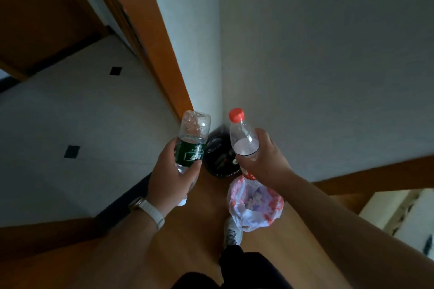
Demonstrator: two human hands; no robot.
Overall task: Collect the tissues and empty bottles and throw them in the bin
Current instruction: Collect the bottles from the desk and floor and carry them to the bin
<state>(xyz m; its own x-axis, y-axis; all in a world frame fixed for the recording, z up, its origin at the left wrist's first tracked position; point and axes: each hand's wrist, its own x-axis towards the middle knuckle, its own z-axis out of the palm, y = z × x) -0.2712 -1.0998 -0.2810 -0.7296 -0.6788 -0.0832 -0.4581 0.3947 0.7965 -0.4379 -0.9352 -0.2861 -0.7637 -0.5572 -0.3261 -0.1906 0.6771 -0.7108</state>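
As we face the bin (219, 159), left fingers (193, 168) curled round green-label bottle (192, 138), right fingers (264, 135) clasping red-capped bottle (244, 142).

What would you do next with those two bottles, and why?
Probably lower both hands forward over the dark bin. The left hand grips the green-label bottle and the right hand grips the red-capped bottle; the bin shows between them, lower down, and neither bottle has been dropped yet.
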